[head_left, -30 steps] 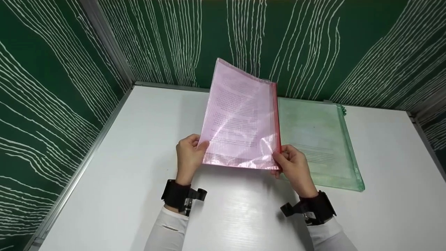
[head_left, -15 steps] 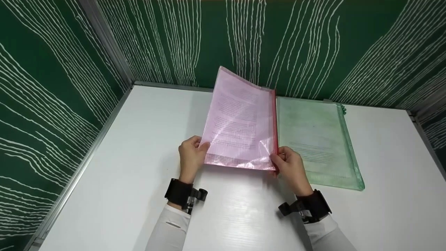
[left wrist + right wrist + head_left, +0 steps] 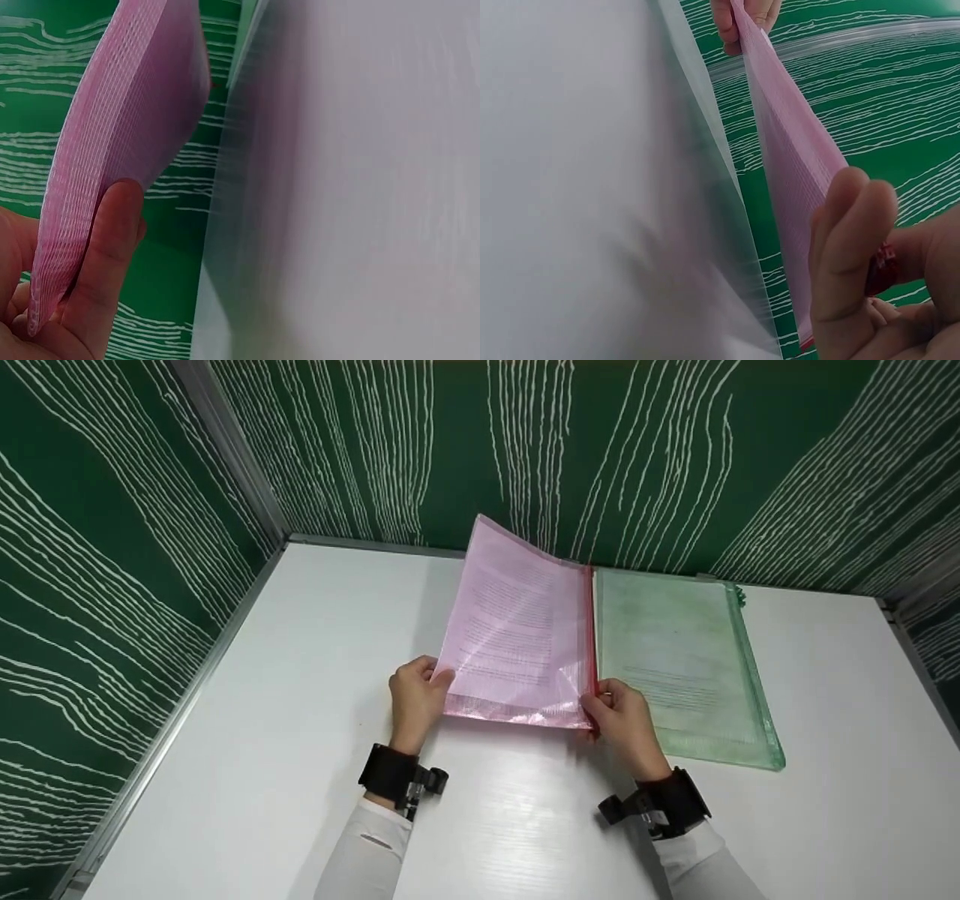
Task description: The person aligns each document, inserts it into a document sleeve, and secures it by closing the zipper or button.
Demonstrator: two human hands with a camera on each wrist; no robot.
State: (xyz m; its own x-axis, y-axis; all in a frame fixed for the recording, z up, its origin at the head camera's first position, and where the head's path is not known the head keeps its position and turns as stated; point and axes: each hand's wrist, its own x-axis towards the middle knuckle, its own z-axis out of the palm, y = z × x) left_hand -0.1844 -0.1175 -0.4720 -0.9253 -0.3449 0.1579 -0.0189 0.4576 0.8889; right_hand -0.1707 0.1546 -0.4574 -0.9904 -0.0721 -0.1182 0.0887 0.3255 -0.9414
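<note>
A pink see-through zip folder (image 3: 517,637) with a printed sheet inside is held above the table, its far left corner raised. My left hand (image 3: 415,701) pinches its left edge near the bottom, thumb on the front face. At the lower right corner, by the red zip edge, my right hand (image 3: 626,724) grips it between thumb and fingers. In the left wrist view the folder (image 3: 127,112) stands off the table, fingers behind it. The right wrist view shows the folder's underside (image 3: 787,150) and my curled fingers (image 3: 847,247). A green zip folder (image 3: 679,667) lies flat on the right.
The white table (image 3: 510,825) carries both folders' surroundings. Dark green walls with white wavy lines (image 3: 525,435) rise behind and at the sides. A metal edge strip (image 3: 180,712) runs along the left side of the table.
Both hands have lowered the pink folder, and its top edge has dropped towards the table. The right hand has shifted slightly left, and more of the green folder shows.
</note>
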